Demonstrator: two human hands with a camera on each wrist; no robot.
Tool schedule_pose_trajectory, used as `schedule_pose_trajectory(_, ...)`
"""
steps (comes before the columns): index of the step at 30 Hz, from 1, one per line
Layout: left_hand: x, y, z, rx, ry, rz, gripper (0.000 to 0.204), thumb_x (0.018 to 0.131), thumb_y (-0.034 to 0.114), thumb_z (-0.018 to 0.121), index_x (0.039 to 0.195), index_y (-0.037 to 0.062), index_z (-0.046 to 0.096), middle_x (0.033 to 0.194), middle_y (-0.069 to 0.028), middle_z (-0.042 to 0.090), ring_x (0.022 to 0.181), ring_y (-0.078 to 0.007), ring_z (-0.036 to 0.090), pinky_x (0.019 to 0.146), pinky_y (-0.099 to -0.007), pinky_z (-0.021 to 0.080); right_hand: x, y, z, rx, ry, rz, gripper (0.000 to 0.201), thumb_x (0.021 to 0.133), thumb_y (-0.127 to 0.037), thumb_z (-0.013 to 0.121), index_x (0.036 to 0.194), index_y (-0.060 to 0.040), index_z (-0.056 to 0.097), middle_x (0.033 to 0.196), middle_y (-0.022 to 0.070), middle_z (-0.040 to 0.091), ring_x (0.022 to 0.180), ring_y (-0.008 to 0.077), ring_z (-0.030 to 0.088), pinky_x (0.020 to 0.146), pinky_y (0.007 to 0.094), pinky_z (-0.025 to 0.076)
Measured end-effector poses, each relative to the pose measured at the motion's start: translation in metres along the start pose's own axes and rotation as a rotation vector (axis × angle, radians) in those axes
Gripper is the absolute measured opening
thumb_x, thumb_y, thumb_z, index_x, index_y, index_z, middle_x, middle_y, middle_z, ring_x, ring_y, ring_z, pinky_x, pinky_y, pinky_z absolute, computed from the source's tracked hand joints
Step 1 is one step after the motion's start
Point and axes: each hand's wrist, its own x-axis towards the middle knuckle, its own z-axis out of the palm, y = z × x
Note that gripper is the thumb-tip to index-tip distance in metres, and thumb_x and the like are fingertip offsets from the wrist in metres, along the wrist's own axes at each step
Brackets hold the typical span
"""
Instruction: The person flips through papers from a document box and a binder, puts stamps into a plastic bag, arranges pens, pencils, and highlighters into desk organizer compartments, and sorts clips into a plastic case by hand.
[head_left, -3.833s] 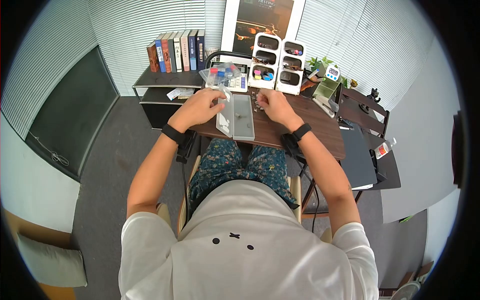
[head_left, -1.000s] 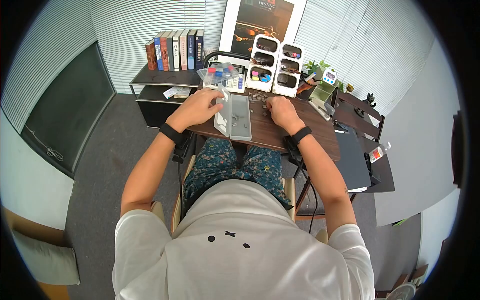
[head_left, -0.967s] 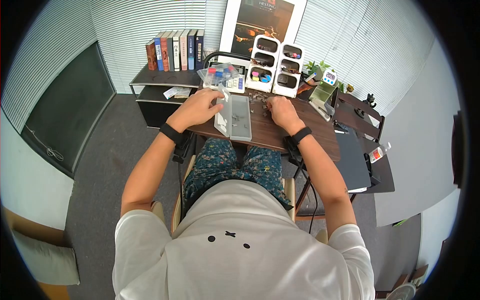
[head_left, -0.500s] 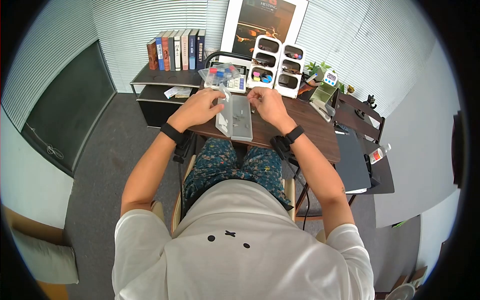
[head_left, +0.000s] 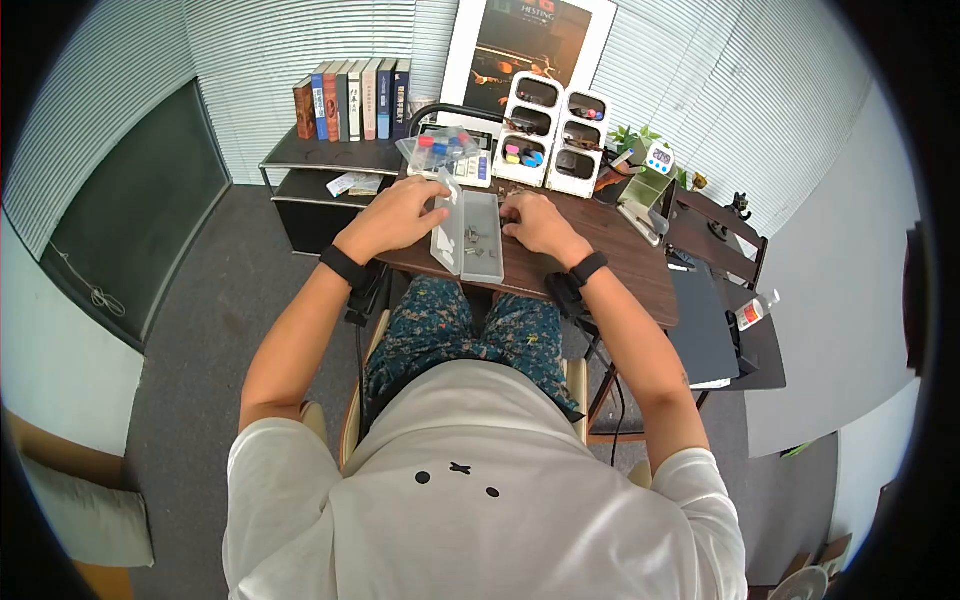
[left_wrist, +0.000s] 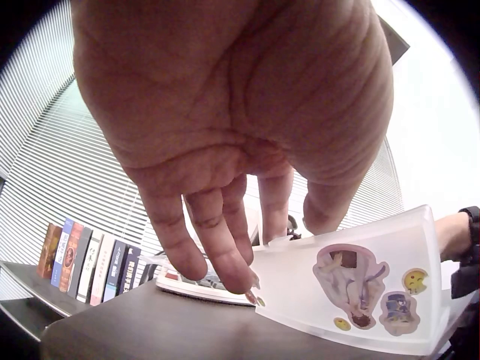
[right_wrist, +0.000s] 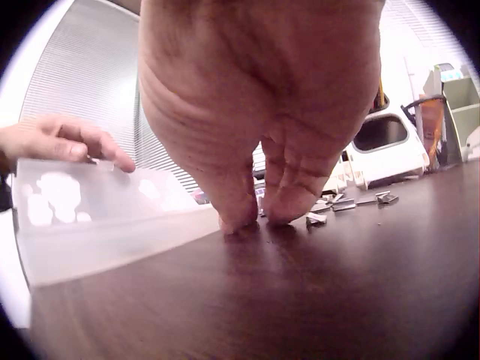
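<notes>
The left hand point(head_left: 402, 212) touches the raised lid point(head_left: 449, 235) of a clear plastic box point(head_left: 484, 262) with relaxed fingers. Stickers show on this lid point(left_wrist: 337, 289) in the left wrist view. Several small metal pieces point(head_left: 474, 238) lie on the box's floor. To the right of the box, the right hand point(head_left: 545, 225) has its fingertips down on the brown table; a narrow gap parts thumb and fingers in the right wrist view, where nothing held can be made out. More metal pieces point(right_wrist: 343, 204) lie beyond those fingers point(right_wrist: 285, 214).
Behind the box stand a calculator point(head_left: 478, 170) with a clear case point(head_left: 440, 146) of coloured items on it, and white organisers point(head_left: 573, 178). A pen holder point(head_left: 612, 178), a green holder with a timer point(head_left: 661, 156) and a stapler-like item point(head_left: 637, 222) are at the right.
From beside the box's rim, the right hand has moved slightly right and down to the table. More metal pieces show in the box than half a second ago. The left hand has stayed put.
</notes>
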Motion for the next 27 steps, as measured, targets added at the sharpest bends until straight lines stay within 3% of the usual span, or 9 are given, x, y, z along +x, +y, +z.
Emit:
schedule_pose_trajectory(7,-0.001,0.001,0.001,-0.037,0.021,0.005,0.038,0.098,0.026,0.071,0.127,0.0016,0.07,0.119,-0.0209,0.068,0.102,-0.035,0.07,0.095,-0.0457,0.054,0.003,0.001,-0.003,-0.164,-0.102,0.081,0.007,0.084,0.002,0.066,0.089,0.0024,0.071,0.101,0.0249,0.074,0.103,0.0449,0.07,0.092,0.05,0.056)
schedule_pose_trajectory(13,-0.001,0.001,0.001,-0.039,0.02,-0.002,0.038,0.098,0.026,0.07,0.128,0.0018,0.07,0.122,-0.0211,0.068,0.102,-0.0343,0.07,0.095,-0.0451,0.055,-0.004,-0.015,-0.006,0.054,-0.09,0.075,0.01,0.084,0.0,0.069,0.094,0.0014,0.07,0.108,0.0265,0.072,0.103,0.0457,0.068,0.091,0.0513,0.056)
schedule_pose_trajectory(19,-0.002,-0.003,0.001,-0.046,0.013,0.006,0.038,0.098,0.026,0.07,0.128,0.0017,0.07,0.121,-0.0209,0.068,0.101,-0.034,0.07,0.095,-0.045,0.055,0.002,0.004,0.011,-0.12,-0.05,-0.007,0.008,0.086,-0.004,0.072,0.091,0.0017,0.069,0.096,0.026,0.074,0.098,0.0467,0.07,0.088,0.0521,0.056)
schedule_pose_trajectory(22,-0.001,-0.006,0.001,-0.008,-0.005,0.017,0.04,0.101,0.026,0.069,0.135,0.0034,0.067,0.124,-0.0203,0.065,0.099,-0.0305,0.072,0.088,-0.0418,0.056,0.002,0.004,0.011,-0.187,-0.031,0.021,0.006,0.088,-0.004,0.07,0.091,0.0014,0.069,0.091,0.0252,0.074,0.093,0.0476,0.071,0.084,0.0523,0.058)
schedule_pose_trajectory(24,0.0,-0.006,0.0,0.001,-0.002,0.021,0.04,0.101,0.026,0.069,0.135,0.0037,0.067,0.124,-0.0201,0.065,0.099,-0.0304,0.072,0.088,-0.0417,0.056,0.002,-0.01,0.006,-0.237,0.13,0.144,0.007,0.09,-0.006,0.07,0.092,0.0005,0.069,0.087,0.0255,0.074,0.09,0.0488,0.071,0.082,0.053,0.059)
schedule_pose_trajectory(25,0.0,-0.006,0.002,0.008,-0.004,0.023,0.04,0.101,0.026,0.069,0.135,0.004,0.067,0.124,-0.02,0.065,0.099,-0.0304,0.072,0.088,-0.0415,0.056,0.004,-0.015,0.002,-0.238,0.128,0.146,0.007,0.09,-0.006,0.07,0.092,0.0005,0.069,0.087,0.0255,0.074,0.09,0.0488,0.071,0.082,0.053,0.059)
schedule_pose_trajectory(27,0.0,-0.008,0.004,-0.009,-0.002,0.021,0.041,0.101,0.026,0.069,0.135,0.0045,0.067,0.125,-0.0197,0.065,0.099,-0.0304,0.072,0.089,-0.0415,0.056,0.004,-0.022,-0.005,0.153,0.084,0.089,0.012,0.091,-0.01,0.071,0.097,0.0007,0.07,0.094,0.0292,0.073,0.095,0.049,0.071,0.085,0.0537,0.059)
